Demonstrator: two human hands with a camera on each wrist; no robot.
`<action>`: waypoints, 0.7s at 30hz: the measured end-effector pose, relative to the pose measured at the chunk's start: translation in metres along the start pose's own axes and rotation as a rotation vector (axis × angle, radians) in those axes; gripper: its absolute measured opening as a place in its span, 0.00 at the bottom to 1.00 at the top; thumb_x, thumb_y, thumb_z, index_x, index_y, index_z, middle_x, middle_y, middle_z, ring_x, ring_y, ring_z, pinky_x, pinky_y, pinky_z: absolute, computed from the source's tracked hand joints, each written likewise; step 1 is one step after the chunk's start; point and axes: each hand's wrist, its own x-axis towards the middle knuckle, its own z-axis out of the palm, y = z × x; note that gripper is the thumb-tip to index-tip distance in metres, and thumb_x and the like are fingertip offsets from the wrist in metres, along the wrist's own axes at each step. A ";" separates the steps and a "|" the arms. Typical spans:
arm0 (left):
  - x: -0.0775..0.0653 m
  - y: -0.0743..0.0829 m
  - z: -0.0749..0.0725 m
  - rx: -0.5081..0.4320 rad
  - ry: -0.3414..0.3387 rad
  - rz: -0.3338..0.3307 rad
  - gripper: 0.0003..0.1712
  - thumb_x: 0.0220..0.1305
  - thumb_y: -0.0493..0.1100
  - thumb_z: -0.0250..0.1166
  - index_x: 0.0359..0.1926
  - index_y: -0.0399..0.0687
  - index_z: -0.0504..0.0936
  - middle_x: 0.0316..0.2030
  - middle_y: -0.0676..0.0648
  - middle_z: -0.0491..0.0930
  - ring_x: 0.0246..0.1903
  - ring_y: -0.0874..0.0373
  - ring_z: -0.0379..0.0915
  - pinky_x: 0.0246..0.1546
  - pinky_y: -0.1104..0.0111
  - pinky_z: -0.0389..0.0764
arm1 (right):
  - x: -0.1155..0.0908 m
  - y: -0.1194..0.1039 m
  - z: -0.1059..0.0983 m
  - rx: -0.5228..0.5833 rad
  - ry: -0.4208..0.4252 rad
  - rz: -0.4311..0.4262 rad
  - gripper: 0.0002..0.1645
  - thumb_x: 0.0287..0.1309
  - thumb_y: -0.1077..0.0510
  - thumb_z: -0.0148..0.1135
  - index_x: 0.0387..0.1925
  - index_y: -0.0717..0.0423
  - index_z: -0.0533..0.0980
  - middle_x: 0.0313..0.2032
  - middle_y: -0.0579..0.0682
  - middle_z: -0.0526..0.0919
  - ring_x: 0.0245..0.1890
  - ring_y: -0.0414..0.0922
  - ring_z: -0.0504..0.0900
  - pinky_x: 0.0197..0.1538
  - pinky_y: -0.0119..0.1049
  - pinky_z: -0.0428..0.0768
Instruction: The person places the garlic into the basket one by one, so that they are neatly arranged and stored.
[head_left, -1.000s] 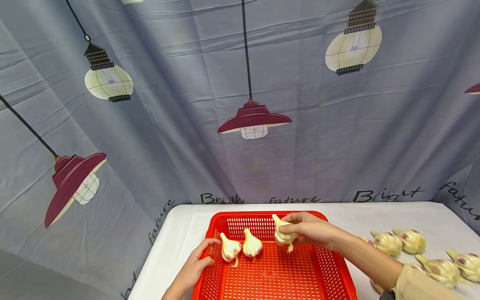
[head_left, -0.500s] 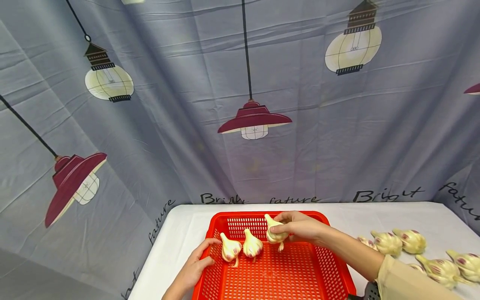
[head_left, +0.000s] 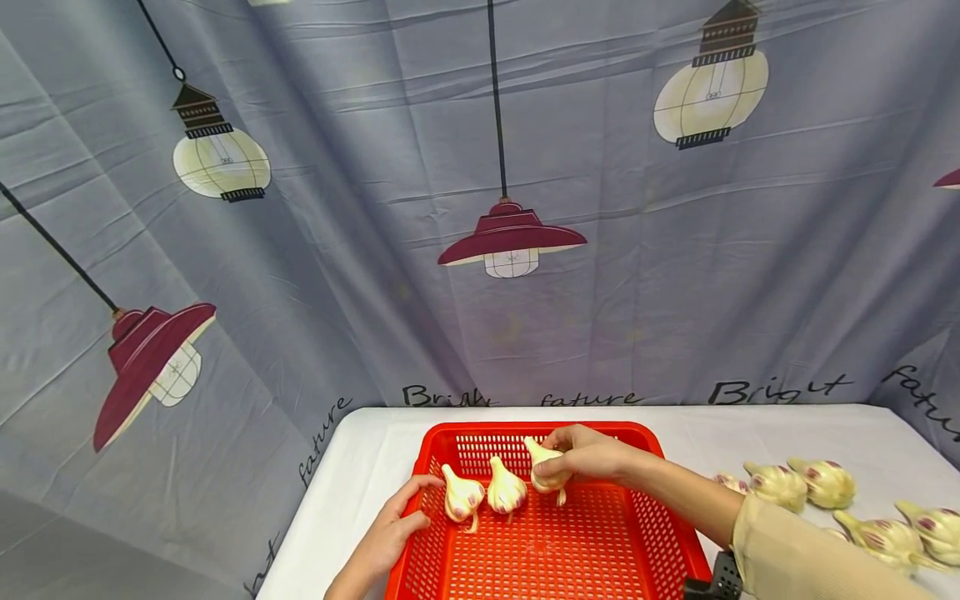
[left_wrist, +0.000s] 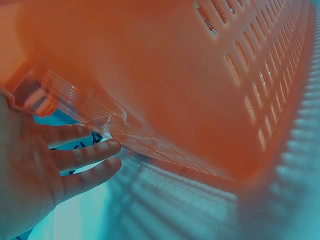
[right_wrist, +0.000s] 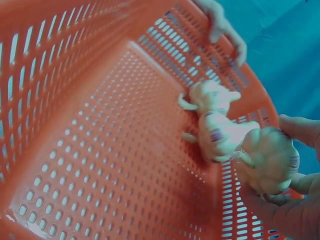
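Observation:
A red perforated plastic basket (head_left: 540, 567) stands in front of me. My right hand (head_left: 592, 454) pinches a garlic bulb (head_left: 542, 483) between thumb and fingers, low over the basket's far part, its stem pointing up and back. Two more garlic bulbs lie in the basket to its left, a middle bulb (head_left: 506, 492) and a left bulb (head_left: 462, 498). On the left rim, my left hand (head_left: 390, 525) holds the basket, thumb and forefinger over the edge. The left wrist view shows its other fingers (left_wrist: 85, 157) extended outside the wall. In the right wrist view, the held bulb (right_wrist: 270, 160) overlaps the middle one.
Several garlic bulbs (head_left: 885, 540) lie on the white tabletop (head_left: 720, 433) to the basket's right, some partly hidden behind the right forearm. A grey curtain (head_left: 570, 333) printed with lamps hangs behind the table.
My right hand has carried the garlic bulb leftward, then slightly down, toward the two bulbs in the basket. The left hand has stayed on the rim.

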 end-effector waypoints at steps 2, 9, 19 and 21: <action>0.000 0.000 0.000 0.001 -0.001 0.004 0.28 0.61 0.31 0.52 0.64 0.42 0.71 0.59 0.34 0.70 0.44 0.43 0.78 0.41 0.52 0.84 | 0.002 0.002 0.002 -0.055 0.009 -0.014 0.19 0.58 0.63 0.69 0.46 0.71 0.73 0.35 0.56 0.80 0.33 0.45 0.81 0.39 0.43 0.83; 0.000 0.000 0.001 -0.006 0.001 -0.002 0.29 0.61 0.31 0.51 0.64 0.42 0.71 0.59 0.34 0.70 0.44 0.42 0.78 0.41 0.52 0.84 | 0.004 0.007 0.014 -0.224 0.055 -0.036 0.15 0.54 0.63 0.71 0.40 0.68 0.76 0.32 0.52 0.78 0.32 0.44 0.76 0.39 0.41 0.80; 0.000 0.000 0.000 0.003 0.008 -0.004 0.28 0.61 0.31 0.51 0.64 0.42 0.71 0.58 0.34 0.70 0.44 0.42 0.77 0.40 0.53 0.84 | 0.006 0.011 0.028 -0.233 0.109 -0.023 0.17 0.55 0.67 0.70 0.41 0.73 0.74 0.29 0.55 0.77 0.23 0.46 0.79 0.31 0.54 0.84; 0.000 0.000 0.000 0.000 0.006 0.003 0.28 0.61 0.31 0.51 0.64 0.42 0.71 0.58 0.34 0.70 0.44 0.42 0.78 0.40 0.53 0.84 | 0.006 0.012 0.030 -0.251 0.125 -0.013 0.16 0.55 0.66 0.71 0.41 0.72 0.74 0.28 0.55 0.77 0.23 0.47 0.80 0.30 0.52 0.84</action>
